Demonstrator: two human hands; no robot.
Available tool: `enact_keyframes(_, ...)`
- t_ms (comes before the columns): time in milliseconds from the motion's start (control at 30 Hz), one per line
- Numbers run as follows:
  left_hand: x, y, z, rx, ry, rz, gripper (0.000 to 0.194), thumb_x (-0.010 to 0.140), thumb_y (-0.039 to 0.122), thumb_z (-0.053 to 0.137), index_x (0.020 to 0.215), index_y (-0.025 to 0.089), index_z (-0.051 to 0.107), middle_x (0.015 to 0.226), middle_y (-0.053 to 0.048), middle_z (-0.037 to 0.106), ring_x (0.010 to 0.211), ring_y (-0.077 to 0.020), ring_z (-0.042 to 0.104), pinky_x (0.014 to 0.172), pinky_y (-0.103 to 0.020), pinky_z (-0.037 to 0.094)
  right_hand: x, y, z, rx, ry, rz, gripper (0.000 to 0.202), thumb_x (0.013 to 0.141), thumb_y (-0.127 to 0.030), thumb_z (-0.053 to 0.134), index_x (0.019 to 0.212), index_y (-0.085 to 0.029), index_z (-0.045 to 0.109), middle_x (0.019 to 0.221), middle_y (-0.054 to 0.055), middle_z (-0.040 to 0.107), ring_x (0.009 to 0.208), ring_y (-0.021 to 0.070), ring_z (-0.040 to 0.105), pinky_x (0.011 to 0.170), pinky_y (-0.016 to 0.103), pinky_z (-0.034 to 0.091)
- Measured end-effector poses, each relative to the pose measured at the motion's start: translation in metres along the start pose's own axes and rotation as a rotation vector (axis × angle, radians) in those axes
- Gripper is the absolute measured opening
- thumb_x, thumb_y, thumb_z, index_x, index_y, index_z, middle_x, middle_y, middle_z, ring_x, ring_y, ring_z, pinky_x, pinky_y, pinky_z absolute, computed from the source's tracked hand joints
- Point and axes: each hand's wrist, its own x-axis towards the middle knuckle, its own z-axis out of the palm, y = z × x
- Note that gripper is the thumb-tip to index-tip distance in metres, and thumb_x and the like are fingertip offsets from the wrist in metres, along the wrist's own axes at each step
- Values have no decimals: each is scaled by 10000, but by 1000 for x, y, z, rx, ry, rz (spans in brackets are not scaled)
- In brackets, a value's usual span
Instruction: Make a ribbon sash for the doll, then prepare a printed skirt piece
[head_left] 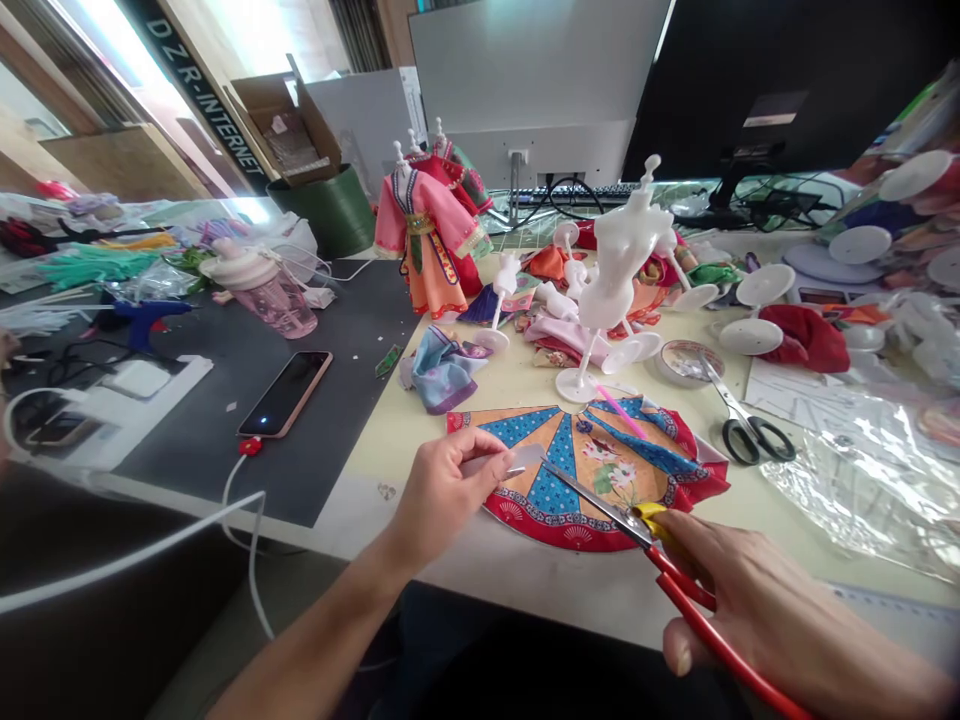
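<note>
Between thumb and fingers, my left hand pinches a small pale, partly see-through strip. My right hand grips red-handled scissors, whose tips point left and end close to the strip; whether they touch it I cannot tell. A yellow piece shows by the scissors' pivot, under my right fingers. Below both hands a semicircular patterned cloth in blue, orange and red lies on the table, its right side folded. A pink stick rests across its upper part. Just behind stands a white mini dress form.
Black-handled scissors and crinkled clear plastic lie at right. Dressed forms, a blue cloth bundle and toppled white stands crowd the back. At left are a phone on its cable and a pink bottle.
</note>
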Motion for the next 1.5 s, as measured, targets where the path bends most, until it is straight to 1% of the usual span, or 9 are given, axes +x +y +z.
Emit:
enact_keyframes(100, -2, 0, 5, -51, 22, -17, 139, 813, 288, 626, 765, 158, 633, 606, 19, 599, 558, -62, 547, 535, -134, 448, 3, -4, 3, 29, -9, -6, 208, 704, -341, 571, 722, -229, 396, 648, -8, 571, 566, 153, 477, 539, 272, 351)
enact_keyframes(200, -3, 0, 7, -93, 31, -24, 147, 811, 284, 630, 743, 153, 625, 623, 17, 607, 576, -62, 557, 538, -129, 447, 5, -6, 4, 37, -6, 9, 267, 674, -338, 602, 692, -228, 359, 642, -20, 555, 556, 141, 459, 523, 259, 329)
enact_keyframes(367, -4, -1, 9, -138, 33, -34, 139, 807, 284, 637, 751, 157, 625, 607, 27, 599, 541, -50, 539, 508, -118, 431, 7, -7, 3, 12, 46, 20, 370, 613, -402, 681, 661, -225, 360, 599, -37, 514, 531, 132, 441, 496, 242, 301)
enact_keyframes(533, -5, -3, 9, -143, 38, -35, 133, 810, 285, 634, 762, 161, 635, 608, 28, 598, 517, -40, 516, 485, -112, 414, 6, -5, 5, -8, 60, 16, 383, 615, -426, 687, 649, -221, 365, 590, -39, 512, 525, 127, 445, 487, 238, 291)
enact_keyframes(800, -8, -4, 10, -131, 74, -1, 142, 806, 293, 636, 761, 159, 641, 640, 17, 617, 541, -52, 529, 480, -122, 415, 7, -3, 7, -21, 54, 49, 395, 623, -488, 681, 651, -219, 393, 612, -28, 541, 545, 142, 479, 496, 248, 306)
enact_keyframes(967, -10, -6, 13, -93, 82, 29, 150, 807, 295, 630, 752, 155, 638, 662, 5, 630, 570, -70, 556, 509, -141, 439, 7, -3, 7, -29, 110, 17, 401, 610, -517, 698, 669, -220, 435, 595, -27, 545, 524, 145, 492, 483, 241, 301)
enact_keyframes(1300, -8, -5, 16, -165, 103, -25, 155, 798, 303, 642, 751, 155, 634, 625, 8, 614, 529, -71, 543, 479, -150, 430, 10, -3, 11, -83, 269, -54, 428, 626, -575, 685, 710, -219, 462, 579, -24, 554, 481, 140, 492, 468, 232, 295)
enact_keyframes(1400, -8, -7, 16, -159, 114, -30, 155, 802, 301, 640, 751, 155, 630, 613, 15, 605, 529, -64, 532, 485, -143, 426, 11, 1, 12, -90, 270, -44, 432, 630, -574, 679, 686, -223, 434, 565, -26, 548, 479, 142, 486, 465, 234, 290)
enact_keyframes(1500, -8, -10, 15, -154, 135, -29, 164, 809, 309, 634, 754, 154, 626, 599, 18, 595, 541, -65, 532, 504, -142, 431, 9, 3, 11, -60, 234, -3, 407, 653, -536, 661, 660, -225, 399, 567, -22, 559, 491, 150, 498, 469, 240, 296)
